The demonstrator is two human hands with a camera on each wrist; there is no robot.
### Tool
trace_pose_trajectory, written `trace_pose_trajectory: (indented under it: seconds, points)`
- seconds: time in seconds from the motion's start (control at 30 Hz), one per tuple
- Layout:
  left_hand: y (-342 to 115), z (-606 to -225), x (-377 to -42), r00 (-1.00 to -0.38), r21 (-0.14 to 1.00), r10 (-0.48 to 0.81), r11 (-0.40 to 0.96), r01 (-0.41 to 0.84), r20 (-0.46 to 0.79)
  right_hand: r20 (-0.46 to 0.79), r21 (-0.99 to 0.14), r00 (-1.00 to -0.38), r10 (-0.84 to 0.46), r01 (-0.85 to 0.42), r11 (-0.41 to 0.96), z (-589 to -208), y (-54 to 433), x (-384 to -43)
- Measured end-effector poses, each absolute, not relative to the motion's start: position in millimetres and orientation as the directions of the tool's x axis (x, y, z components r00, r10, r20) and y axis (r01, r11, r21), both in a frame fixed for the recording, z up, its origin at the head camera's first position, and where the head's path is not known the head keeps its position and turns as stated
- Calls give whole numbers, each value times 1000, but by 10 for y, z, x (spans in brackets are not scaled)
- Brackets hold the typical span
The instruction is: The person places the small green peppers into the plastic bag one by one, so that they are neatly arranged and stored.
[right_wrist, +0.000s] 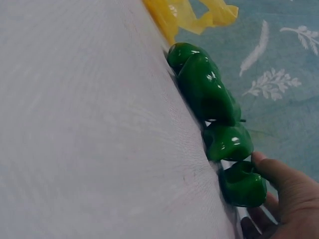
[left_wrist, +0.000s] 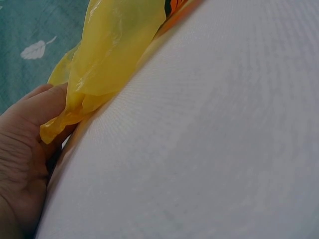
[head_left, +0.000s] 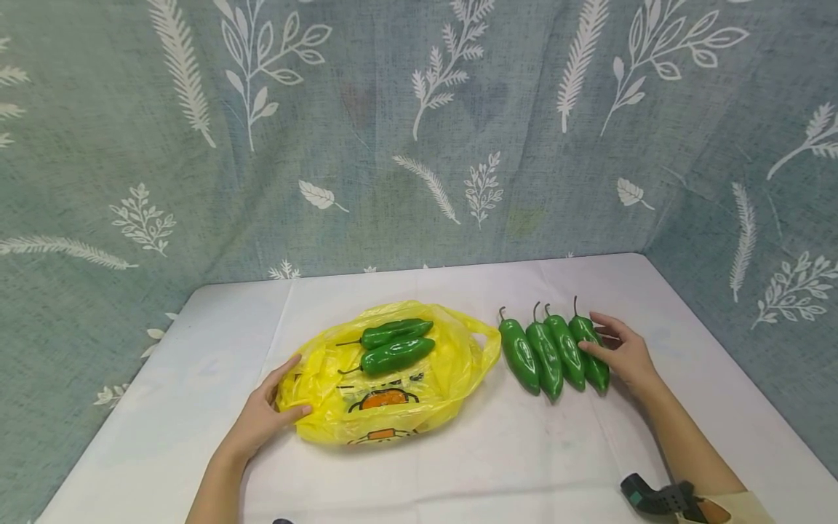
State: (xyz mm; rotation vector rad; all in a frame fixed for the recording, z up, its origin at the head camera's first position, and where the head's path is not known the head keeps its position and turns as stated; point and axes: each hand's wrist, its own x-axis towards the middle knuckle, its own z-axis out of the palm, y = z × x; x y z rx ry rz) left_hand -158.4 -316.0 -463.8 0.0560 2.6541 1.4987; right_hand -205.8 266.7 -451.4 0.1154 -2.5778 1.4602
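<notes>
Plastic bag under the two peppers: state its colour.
The plastic bag is yellow with orange and black print, best seen in the head view.

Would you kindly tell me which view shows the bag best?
The head view: it shows nearly the whole bag, print and handle included, with two peppers covering part. The left wrist view shows only part of it; the right wrist view, just a piece at the top edge.

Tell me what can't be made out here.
Head view: the black tip at the bottom edge, too cut off to name.
Left wrist view: some fingers of the left hand, hidden by the yellow plastic bag; its orange print, cut off by the top edge.
Right wrist view: stems of most green chili peppers, hidden by their bodies.
</notes>
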Motion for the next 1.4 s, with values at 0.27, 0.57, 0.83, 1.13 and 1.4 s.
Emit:
trace_pose_trajectory:
  seconds: [0.27, 0.57, 0.83, 1.13, 1.4]
  points:
    - [-3163, -4628, -1595, -996, 850, 70, 526, -17, -63, 164, -802, -986, 26, -118, 586, -4540, 2699, -2087]
    - [-3156, -4629, -1589, -996, 848, 68, 530, -17, -63, 115, -766, -993, 34, -67, 639, -4568, 2726, -2115]
    - [-3157, -4645, -1590, -996, 846, 71, 533, -15, -62, 120, -793, -990, 78, -49, 607, -4583, 2715, -2092]
    - [-3131, -4614, -1582, -994, 854, 73, 519, -27, -76, 117, -820, -980, 161, -3, 573, -4547, 2724, -2071]
    - [-3138, -4600, -1595, -995, 850, 70, 527, -23, -70, 120, -828, -980, 157, -11, 561, -4547, 2710, -2076]
